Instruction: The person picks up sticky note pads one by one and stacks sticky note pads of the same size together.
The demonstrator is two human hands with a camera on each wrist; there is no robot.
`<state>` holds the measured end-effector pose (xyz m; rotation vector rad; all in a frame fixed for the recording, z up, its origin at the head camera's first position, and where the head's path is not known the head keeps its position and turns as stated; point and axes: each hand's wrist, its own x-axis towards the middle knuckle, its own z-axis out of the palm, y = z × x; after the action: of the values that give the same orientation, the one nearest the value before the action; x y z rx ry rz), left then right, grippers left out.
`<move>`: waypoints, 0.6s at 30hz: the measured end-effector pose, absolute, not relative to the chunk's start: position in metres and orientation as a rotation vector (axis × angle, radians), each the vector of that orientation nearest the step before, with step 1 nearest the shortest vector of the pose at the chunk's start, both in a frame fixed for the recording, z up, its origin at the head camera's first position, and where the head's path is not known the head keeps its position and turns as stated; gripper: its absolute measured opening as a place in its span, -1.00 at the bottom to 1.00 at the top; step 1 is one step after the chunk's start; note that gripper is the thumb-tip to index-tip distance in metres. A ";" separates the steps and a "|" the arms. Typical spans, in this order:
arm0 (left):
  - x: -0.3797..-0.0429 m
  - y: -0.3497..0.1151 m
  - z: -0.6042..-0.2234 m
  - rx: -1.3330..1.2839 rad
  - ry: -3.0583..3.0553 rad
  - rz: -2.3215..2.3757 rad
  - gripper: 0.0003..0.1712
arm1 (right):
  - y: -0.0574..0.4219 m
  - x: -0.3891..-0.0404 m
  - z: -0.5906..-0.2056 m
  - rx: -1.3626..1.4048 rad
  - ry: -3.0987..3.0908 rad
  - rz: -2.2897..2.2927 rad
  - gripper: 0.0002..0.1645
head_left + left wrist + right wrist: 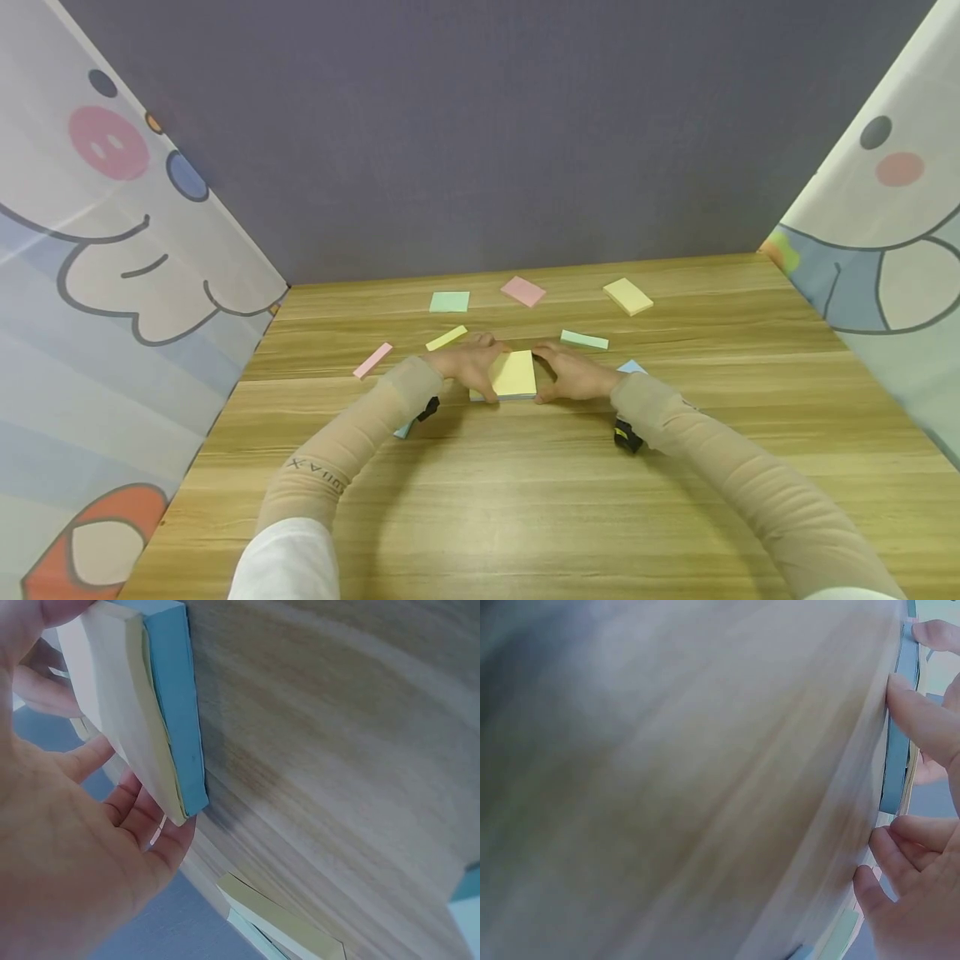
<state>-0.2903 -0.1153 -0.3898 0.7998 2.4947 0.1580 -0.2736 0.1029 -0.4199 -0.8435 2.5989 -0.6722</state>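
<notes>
A yellow sticky note pad (516, 372) lies on top of a blue sticky note pad (178, 712), both flat on the wooden table in front of me. From the left side my left hand (472, 364) grips this stack, thumb at its near edge and fingers round the far side. My right hand (576, 372) holds the stack's right end, its thumb against the near edge by the corner and its fingers at the far corner. In the right wrist view the thumb touches the side of the lower pad, and part of that hand is cut off.
Behind the hands lie a green pad (450, 302), a pink pad (523, 292) and another yellow pad (628, 297). Narrow pads in yellow (447, 337), pink (372, 361) and green (585, 340) lie nearer. Blue pieces (632, 367) show partly beside each forearm. A dark wall (510, 150) borders the table's back.
</notes>
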 end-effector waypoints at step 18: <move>-0.283 -0.134 -0.390 0.746 2.474 0.271 0.24 | 0.102 -0.276 -0.415 -0.863 2.561 -0.685 0.19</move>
<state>-0.2825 -0.1341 -0.3897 0.7457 2.4736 0.2706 -0.2758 0.1016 -0.4153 -0.8631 2.5606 -0.6848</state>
